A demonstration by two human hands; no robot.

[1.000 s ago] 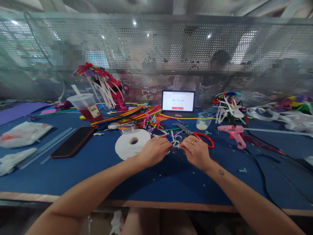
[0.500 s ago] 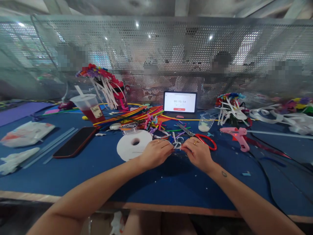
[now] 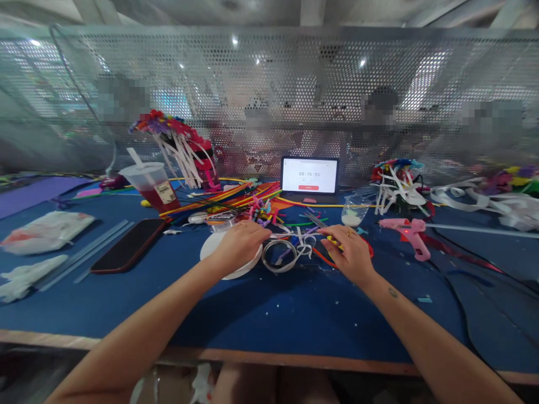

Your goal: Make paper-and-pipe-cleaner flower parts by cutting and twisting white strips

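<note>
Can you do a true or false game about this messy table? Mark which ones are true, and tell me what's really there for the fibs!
1. A white ribbon runs between the left hand and the right hand. True.
2. The glue gun is pink. True.
3. The right hand holds the glue gun. False: it lies on the table, to the right of that hand.
4. The tablet shows 00:15:55. True.
5. The phone lies left of the tablet. True.
6. The phone's screen is brightly lit. False: it is dark.
</note>
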